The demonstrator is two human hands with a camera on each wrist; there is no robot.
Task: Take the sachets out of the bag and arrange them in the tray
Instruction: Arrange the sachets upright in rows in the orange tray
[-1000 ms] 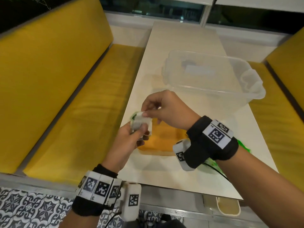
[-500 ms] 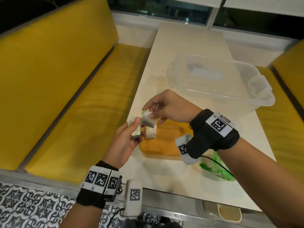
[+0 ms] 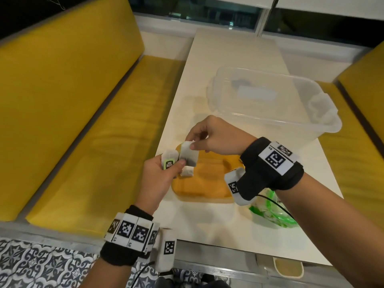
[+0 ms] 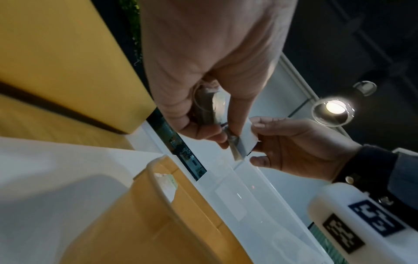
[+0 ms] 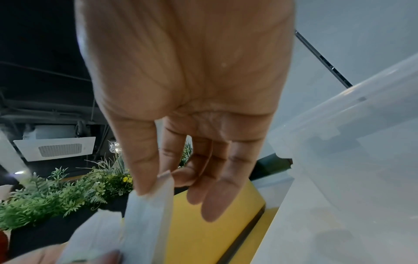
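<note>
A white sachet (image 3: 188,156) is being held in the air above the near-left corner of the orange tray (image 3: 209,183), its top edge pinched between the thumb and forefinger of the right hand (image 3: 216,138); the other right fingers (image 5: 217,192) are hanging loosely curled beside it. Just to its left, the left hand (image 3: 158,179) is gripping a small bunch of sachets (image 3: 169,161), one showing a green tag with dark print, the thumb pressing across the lower edge of the right hand's sachet, so the two bundles are touching. Another white sachet (image 3: 187,172) is lying in the tray below the hands, against its left rim. The tray is sitting on the white bench (image 3: 218,225). The green-printed bag (image 3: 272,213) is lying on the bench near the tray's right end, partly hidden under the right wrist. A clear plastic tub (image 3: 270,104) is standing further back on the bench. Yellow cushioned seats (image 3: 72,121) are flanking the bench on both sides.
</note>
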